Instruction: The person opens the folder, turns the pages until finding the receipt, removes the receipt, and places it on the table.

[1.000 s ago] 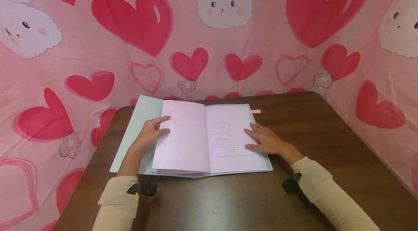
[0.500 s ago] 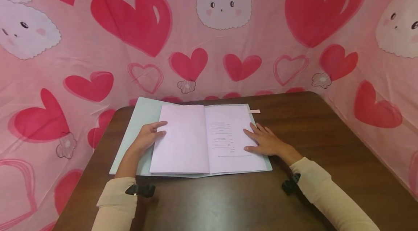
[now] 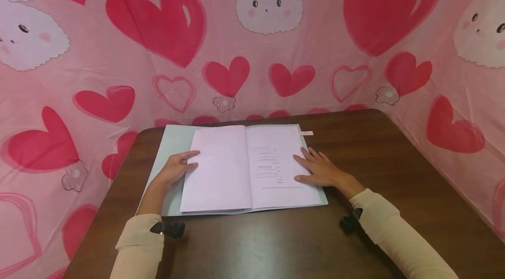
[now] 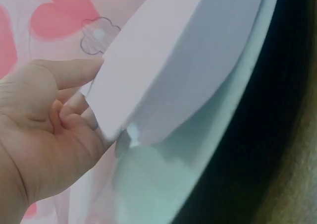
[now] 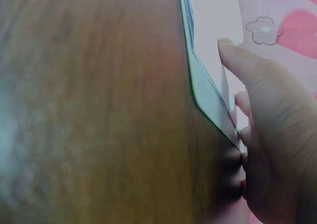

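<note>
A pale green folder (image 3: pixel 170 204) lies spread on the table, with white paper sheets in it. On the left, blank sheets (image 3: pixel 217 173) face up; the right-hand sheet (image 3: pixel 272 200) bears small printed lines. My left hand (image 3: pixel 173 168) holds the outer edge of the left sheets. In the left wrist view its thumb lies on the top sheet (image 4: pixel 143 50) and the fingers curl beneath, above the green cover (image 4: pixel 158 184). My right hand (image 3: pixel 317 167) rests on the right sheet's outer edge with fingers spread. The right wrist view shows its thumb (image 5: pixel 242 60) on the paper.
The dark wooden table (image 3: pixel 252 248) reaches to a pink cloth backdrop (image 3: pixel 260 51) printed with hearts and rabbits. A small pale paper tab (image 3: pixel 307 133) sticks out from the folder's upper right edge. Black wrist cameras (image 3: pixel 169 229) sit at both sleeves.
The left sheets have come down flatter and shifted slightly left, my left hand moving left and toward me with them. The left cover's far edge has lowered. My right hand stays in place.
</note>
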{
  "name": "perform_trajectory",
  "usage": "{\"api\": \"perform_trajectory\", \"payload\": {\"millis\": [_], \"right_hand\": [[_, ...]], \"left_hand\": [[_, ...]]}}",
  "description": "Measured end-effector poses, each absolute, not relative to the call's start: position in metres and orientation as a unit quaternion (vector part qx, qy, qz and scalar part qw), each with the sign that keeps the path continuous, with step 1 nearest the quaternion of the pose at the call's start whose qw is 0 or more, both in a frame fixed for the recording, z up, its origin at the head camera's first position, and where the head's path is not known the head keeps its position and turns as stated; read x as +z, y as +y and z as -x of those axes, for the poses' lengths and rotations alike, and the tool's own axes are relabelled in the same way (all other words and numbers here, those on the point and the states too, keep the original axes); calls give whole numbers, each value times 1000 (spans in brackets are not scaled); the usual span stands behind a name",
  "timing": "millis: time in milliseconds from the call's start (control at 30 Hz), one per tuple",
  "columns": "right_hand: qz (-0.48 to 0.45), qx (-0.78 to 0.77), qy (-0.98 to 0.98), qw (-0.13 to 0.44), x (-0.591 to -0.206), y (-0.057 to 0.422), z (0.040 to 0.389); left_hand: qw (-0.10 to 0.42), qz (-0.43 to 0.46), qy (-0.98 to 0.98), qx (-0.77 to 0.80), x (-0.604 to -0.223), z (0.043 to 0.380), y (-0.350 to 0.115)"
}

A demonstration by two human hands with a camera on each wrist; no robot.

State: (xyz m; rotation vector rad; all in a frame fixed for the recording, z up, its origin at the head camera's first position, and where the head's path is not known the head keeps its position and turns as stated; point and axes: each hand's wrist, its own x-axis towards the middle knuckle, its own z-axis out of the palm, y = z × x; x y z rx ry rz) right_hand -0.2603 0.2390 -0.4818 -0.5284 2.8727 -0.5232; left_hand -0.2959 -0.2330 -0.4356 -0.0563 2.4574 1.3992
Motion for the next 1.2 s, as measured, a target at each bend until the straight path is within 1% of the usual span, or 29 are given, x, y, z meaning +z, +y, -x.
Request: {"api": "perform_trajectory", "payload": {"millis": [133, 433, 733, 967, 1100, 1200], "right_hand": [[178, -177, 964, 87, -482, 239, 261], [178, -182, 963, 88, -481, 239, 260], [177, -189, 962, 89, -480, 238, 258], [180, -189, 962, 86, -479, 238, 257], [180, -190, 961, 85, -481, 238, 258], [181, -191, 961, 85, -482, 238, 260]], "left_hand": [[151, -1, 880, 450, -440, 296, -236], [111, -72, 938, 321, -453, 292, -230], [58, -93, 959, 261, -463, 284, -217], [7, -111, 978, 176, -469, 276, -211], [-1, -104, 982, 158, -470, 272, -209], [4, -101, 983, 150, -470, 269, -209]]}}
